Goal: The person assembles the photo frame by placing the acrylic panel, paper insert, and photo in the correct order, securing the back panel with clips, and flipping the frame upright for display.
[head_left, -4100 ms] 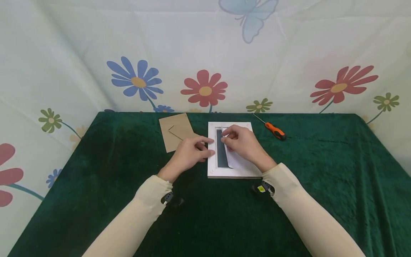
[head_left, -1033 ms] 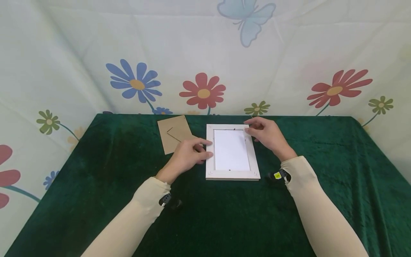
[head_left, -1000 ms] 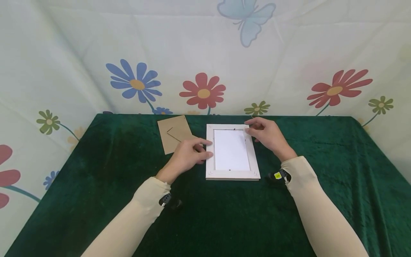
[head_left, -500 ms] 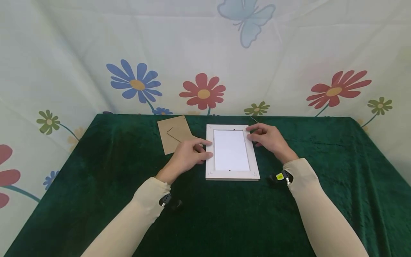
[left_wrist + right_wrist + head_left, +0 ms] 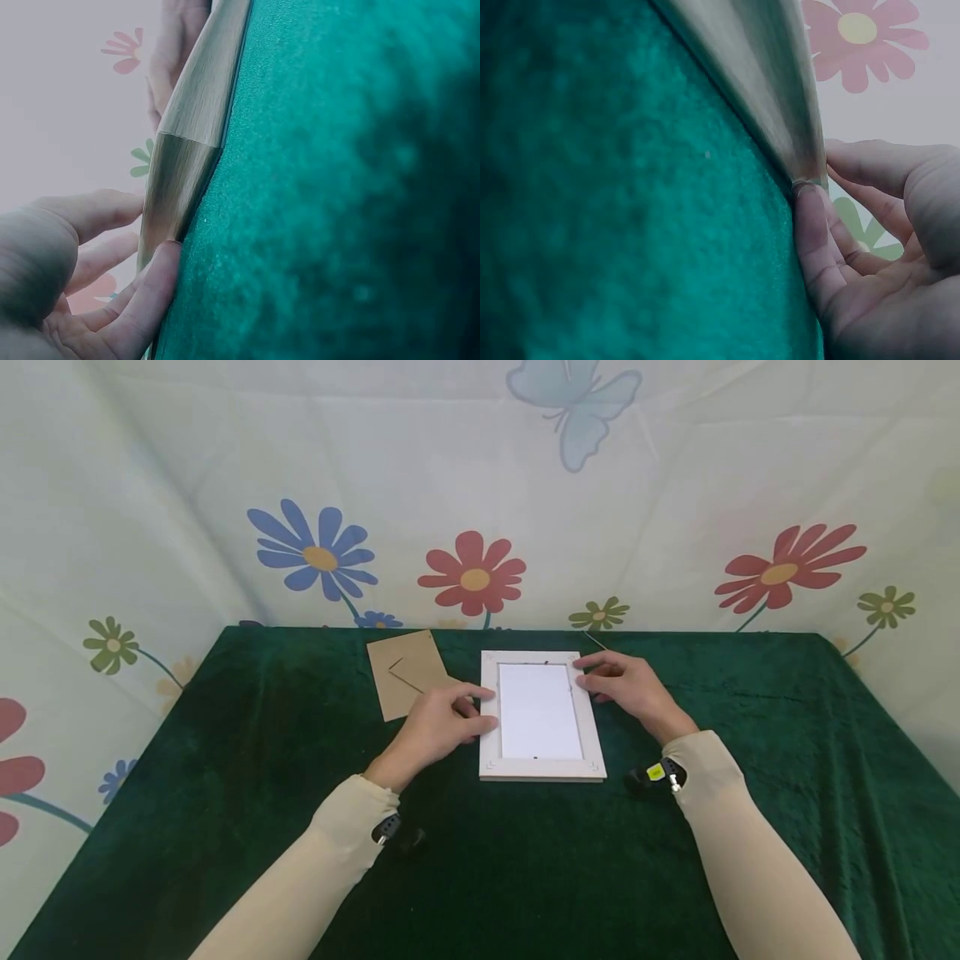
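A white picture frame [image 5: 489, 753] lies flat with its back up, and a white sheet [image 5: 538, 712] fills its opening. My left hand [image 5: 437, 724] grips the left edge, with thumb and fingertips at the rim. On the opposite side my right hand [image 5: 628, 685] pinches the right edge near the far corner. In the left wrist view the pale wooden side [image 5: 196, 97] of the frame shows, with fingertips pressed on it. The right wrist view shows a fingertip [image 5: 811, 217] against the frame's lower side edge, with another finger at its upper edge.
A brown backing board [image 5: 390, 668] with a cut stand flap lies left of the frame, partly behind the left hand. The thin shaft of a screwdriver [image 5: 595, 641] pokes out behind the right hand. Dark green cloth [image 5: 480, 868] covers the table; a flowered curtain [image 5: 645, 527] hangs behind.
Some seconds ago the right hand held the sheet tilted over the opening; now the sheet lies flat in it. That hand has moved to the right edge and slid slightly nearer. The left hand stayed.
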A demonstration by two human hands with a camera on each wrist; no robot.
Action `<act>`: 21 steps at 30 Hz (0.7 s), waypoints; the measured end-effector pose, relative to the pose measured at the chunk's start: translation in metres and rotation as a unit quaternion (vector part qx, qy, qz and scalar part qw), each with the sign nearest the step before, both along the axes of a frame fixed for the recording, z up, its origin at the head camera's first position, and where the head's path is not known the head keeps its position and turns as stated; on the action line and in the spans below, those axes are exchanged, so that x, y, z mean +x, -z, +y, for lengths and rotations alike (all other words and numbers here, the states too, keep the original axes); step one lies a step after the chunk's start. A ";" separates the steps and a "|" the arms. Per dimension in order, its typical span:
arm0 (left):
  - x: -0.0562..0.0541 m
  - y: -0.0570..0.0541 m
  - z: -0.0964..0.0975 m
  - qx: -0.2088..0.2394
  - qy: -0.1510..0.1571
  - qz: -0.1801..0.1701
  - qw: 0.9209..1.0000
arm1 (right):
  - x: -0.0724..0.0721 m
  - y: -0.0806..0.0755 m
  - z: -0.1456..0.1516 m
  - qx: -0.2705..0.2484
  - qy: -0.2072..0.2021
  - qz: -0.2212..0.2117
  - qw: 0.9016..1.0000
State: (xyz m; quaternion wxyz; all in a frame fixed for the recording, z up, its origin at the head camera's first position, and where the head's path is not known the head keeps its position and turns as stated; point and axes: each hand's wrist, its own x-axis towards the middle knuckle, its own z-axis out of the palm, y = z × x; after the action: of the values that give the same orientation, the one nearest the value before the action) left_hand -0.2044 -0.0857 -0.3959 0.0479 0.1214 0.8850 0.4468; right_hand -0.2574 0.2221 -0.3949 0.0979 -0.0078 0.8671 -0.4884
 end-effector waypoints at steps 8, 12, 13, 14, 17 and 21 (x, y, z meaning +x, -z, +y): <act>0.001 0.000 0.000 -0.002 0.002 0.001 1.000 | 0.000 0.001 0.002 -0.004 -0.005 0.000 1.000; 0.001 -0.002 0.000 -0.001 0.003 0.002 1.000 | -0.001 0.003 0.004 -0.001 -0.007 0.002 1.000; 0.001 -0.002 0.000 -0.002 0.002 0.002 1.000 | -0.001 0.004 0.005 0.000 -0.008 0.003 1.000; 0.001 -0.002 0.000 -0.002 0.002 0.002 1.000 | -0.001 0.004 0.005 0.000 -0.009 0.003 1.000; 0.001 -0.002 0.000 -0.002 0.004 0.002 1.000 | -0.001 0.005 0.007 0.001 -0.013 0.008 1.000; 0.000 -0.002 -0.001 0.001 0.010 -0.001 1.000 | 0.000 0.006 0.008 -0.001 -0.016 0.009 1.000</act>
State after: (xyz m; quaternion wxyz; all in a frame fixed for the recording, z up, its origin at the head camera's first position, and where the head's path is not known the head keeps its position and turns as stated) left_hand -0.2043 -0.0863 -0.3943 0.0533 0.1294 0.8832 0.4477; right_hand -0.2578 0.2296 -0.4008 0.0980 -0.0265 0.8670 -0.4879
